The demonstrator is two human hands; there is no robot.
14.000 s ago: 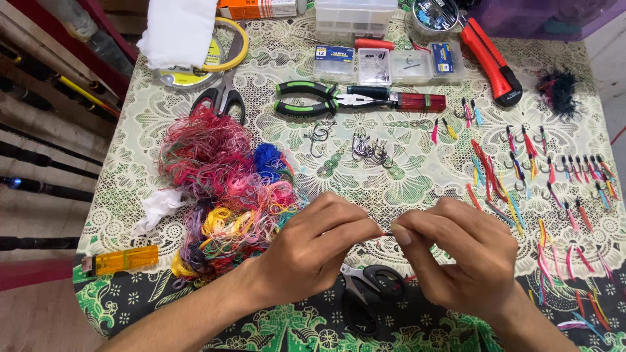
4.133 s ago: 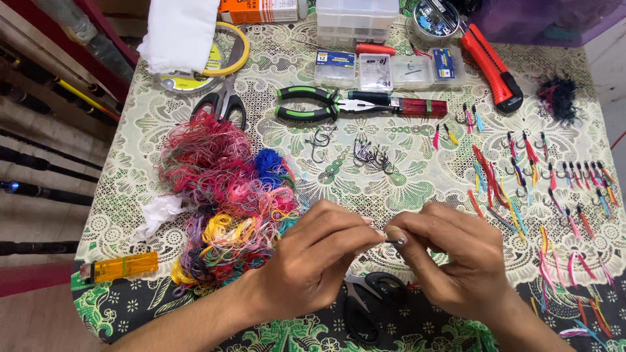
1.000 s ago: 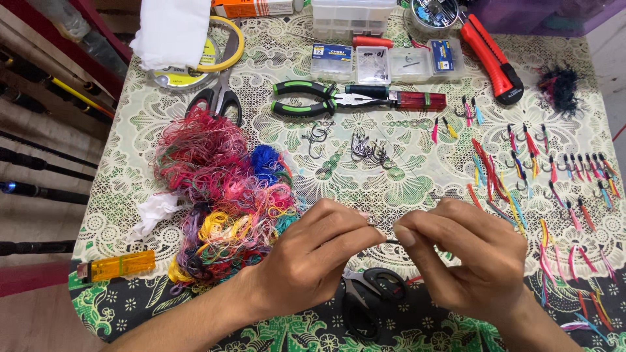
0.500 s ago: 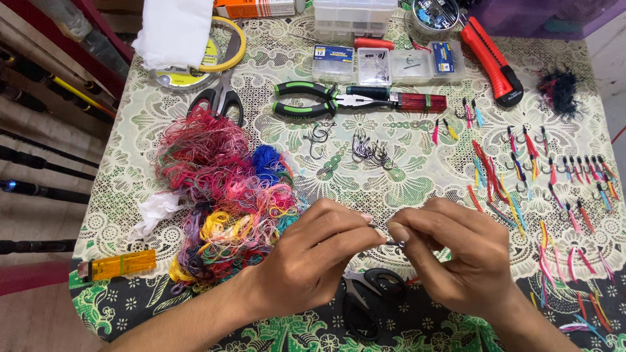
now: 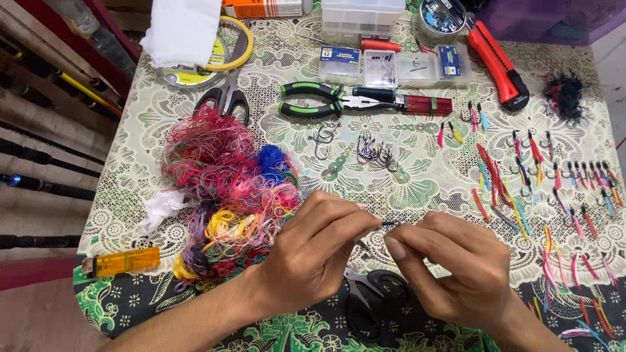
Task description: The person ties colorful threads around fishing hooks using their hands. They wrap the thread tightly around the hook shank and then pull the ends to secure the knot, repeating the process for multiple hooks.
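Just above the black scissors, the left hand and right hand pinch a tiny dark hook between closed fingertips, the tangled coloured thread lying left of the pinch.

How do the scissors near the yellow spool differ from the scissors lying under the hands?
The upper scissors lie in plain view beside the yellow spool, at the far side of the table; the lower scissors sit at the near edge, partly hidden beneath the left hand and right hand. The upper pair rests on the pale lace cloth, the lower pair on the dark patterned edge. Both have black handles.
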